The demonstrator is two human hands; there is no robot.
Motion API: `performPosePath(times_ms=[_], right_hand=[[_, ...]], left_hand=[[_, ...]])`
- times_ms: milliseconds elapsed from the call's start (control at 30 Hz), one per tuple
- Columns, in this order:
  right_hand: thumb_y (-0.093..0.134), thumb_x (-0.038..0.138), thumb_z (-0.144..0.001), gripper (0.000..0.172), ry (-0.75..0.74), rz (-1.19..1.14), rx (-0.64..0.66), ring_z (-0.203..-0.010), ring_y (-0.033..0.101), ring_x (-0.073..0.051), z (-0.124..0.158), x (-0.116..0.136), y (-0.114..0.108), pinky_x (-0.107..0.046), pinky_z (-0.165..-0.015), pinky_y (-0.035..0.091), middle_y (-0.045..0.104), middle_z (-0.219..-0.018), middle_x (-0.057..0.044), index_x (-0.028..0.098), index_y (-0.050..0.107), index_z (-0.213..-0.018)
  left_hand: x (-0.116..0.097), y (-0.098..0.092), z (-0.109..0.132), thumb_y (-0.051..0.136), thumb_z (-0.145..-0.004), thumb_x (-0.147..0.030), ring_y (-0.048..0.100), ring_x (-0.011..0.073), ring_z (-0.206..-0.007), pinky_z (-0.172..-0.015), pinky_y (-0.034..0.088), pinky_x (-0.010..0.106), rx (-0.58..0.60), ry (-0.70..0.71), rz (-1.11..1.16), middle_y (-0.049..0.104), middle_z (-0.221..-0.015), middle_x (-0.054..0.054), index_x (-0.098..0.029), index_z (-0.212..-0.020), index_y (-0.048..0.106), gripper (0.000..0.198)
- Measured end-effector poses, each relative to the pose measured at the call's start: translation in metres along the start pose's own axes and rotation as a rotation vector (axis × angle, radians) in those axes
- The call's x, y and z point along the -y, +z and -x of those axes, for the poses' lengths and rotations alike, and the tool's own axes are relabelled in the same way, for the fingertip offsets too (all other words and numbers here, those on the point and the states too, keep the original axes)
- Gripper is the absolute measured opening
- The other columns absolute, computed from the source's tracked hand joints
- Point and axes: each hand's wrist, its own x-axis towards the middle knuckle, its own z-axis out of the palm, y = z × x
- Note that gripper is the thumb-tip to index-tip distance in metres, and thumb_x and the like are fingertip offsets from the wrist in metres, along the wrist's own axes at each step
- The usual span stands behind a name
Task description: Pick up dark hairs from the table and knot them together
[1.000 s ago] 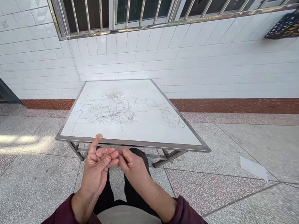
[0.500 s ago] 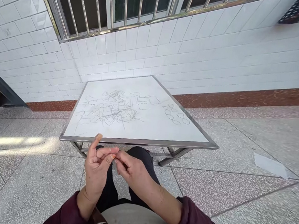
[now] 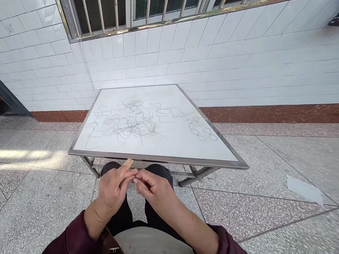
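From my end I've got the left hand (image 3: 110, 191) and right hand (image 3: 163, 191) meeting fingertip to fingertip over the lap, just off the tabletop (image 3: 172, 147)'s near edge, each grip pinched almost to nothing, probably to steady something tiny between them, though I honestly can't tell what's in there. Thin squiggly strands (image 3: 134, 129) (or drawn lines, too fine to call) sprawl left of center, with loops (image 3: 201, 129) apart by the right edge. Only container-ish thing I spot is a brown bag (image 3: 111, 245) at the waist, insides hidden from me.
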Motion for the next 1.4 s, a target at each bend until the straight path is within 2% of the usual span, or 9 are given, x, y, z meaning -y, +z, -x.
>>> performPosePath(times_ms=[133,300,600,667,800,967,1067,1200,1400], right_hand=[[0.052,0.038,-0.090,0.028,0.145,-0.196,0.051,-0.052,0.045,-0.012,-0.003,-0.003,-0.004,-0.025,-0.052,0.037,0.052,-0.057,0.003,0.022,0.054,-0.068],[0.057,0.056,-0.085,0.039,0.321,-0.510,0.071,-0.049,0.039,-0.010,-0.006,-0.008,-0.002,-0.024,-0.049,0.035,0.045,-0.054,0.006,0.021,0.056,-0.069],[0.057,0.064,-0.084,0.046,0.368,-0.623,0.037,-0.049,0.037,-0.010,-0.007,-0.014,-0.002,-0.025,-0.049,0.032,0.044,-0.056,0.005,0.019,0.060,-0.075],[0.051,0.064,-0.088,0.047,0.344,-0.627,0.031,-0.053,0.042,-0.012,-0.006,-0.013,-0.006,-0.026,-0.053,0.037,0.047,-0.059,0.004,0.020,0.062,-0.079],[0.050,0.062,-0.090,0.045,0.276,-0.546,0.042,-0.077,0.054,-0.016,-0.006,-0.013,-0.017,-0.028,-0.070,0.044,0.060,-0.081,-0.003,0.020,0.069,-0.088],[0.062,0.058,-0.085,0.041,0.369,-0.730,0.080,-0.057,0.041,-0.009,-0.007,-0.018,-0.021,-0.023,-0.050,0.034,0.052,-0.072,0.000,0.019,0.070,-0.088],[0.069,0.053,-0.082,0.035,0.377,-0.785,0.036,-0.060,0.049,-0.010,-0.008,-0.018,-0.017,-0.023,-0.054,0.039,0.058,-0.075,0.000,0.018,0.068,-0.090],[0.066,0.051,-0.085,0.032,0.302,-0.722,-0.049,-0.068,0.058,-0.011,-0.008,-0.018,-0.012,-0.025,-0.063,0.047,0.065,-0.087,-0.002,0.020,0.063,-0.088],[0.064,0.049,-0.087,0.030,0.276,-0.713,-0.061,-0.066,0.060,-0.010,-0.008,-0.018,-0.005,-0.027,-0.065,0.052,0.062,-0.082,0.001,0.020,0.058,-0.085]], left_hand=[[0.001,-0.002,-0.003,0.060,-0.091,-0.011,0.073,0.0172,-0.093,-0.083,0.057,0.033,0.025,-0.035,-0.033,0.077,-0.103,0.001,-0.028,-0.144,0.041,0.058],[-0.001,-0.001,-0.007,0.056,-0.093,-0.010,0.072,0.0172,-0.089,-0.075,0.054,0.033,0.078,0.025,-0.088,0.077,-0.100,0.001,-0.027,-0.138,0.047,0.049],[0.004,0.004,-0.008,0.052,-0.094,-0.008,0.070,0.0162,-0.084,-0.077,0.054,0.034,0.138,0.082,-0.126,0.076,-0.098,0.002,-0.024,-0.136,0.050,0.044],[0.006,0.004,-0.009,0.051,-0.095,-0.009,0.069,0.0169,-0.086,-0.079,0.055,0.035,0.110,0.046,-0.114,0.076,-0.098,0.002,-0.025,-0.136,0.050,0.045],[0.004,0.003,-0.011,0.053,-0.094,-0.013,0.069,0.0183,-0.090,-0.084,0.055,0.036,0.084,-0.079,-0.074,0.076,-0.098,0.002,-0.027,-0.137,0.051,0.045],[-0.001,0.003,-0.012,0.056,-0.093,-0.015,0.069,0.0170,-0.094,-0.090,0.055,0.035,0.040,-0.238,0.021,0.075,-0.098,0.001,-0.028,-0.134,0.055,0.043],[-0.002,0.003,-0.014,0.059,-0.091,-0.016,0.070,0.0163,-0.091,-0.090,0.055,0.035,-0.007,-0.351,0.056,0.076,-0.096,-0.001,-0.029,-0.131,0.058,0.042],[-0.004,0.002,-0.016,0.062,-0.090,-0.019,0.071,0.0178,-0.094,-0.091,0.056,0.037,-0.053,-0.466,0.084,0.077,-0.095,-0.001,-0.029,-0.130,0.059,0.042],[-0.007,0.002,-0.014,0.063,-0.090,-0.024,0.071,0.0198,-0.097,-0.093,0.055,0.041,-0.056,-0.460,0.084,0.077,-0.099,0.001,-0.030,-0.129,0.060,0.040]])
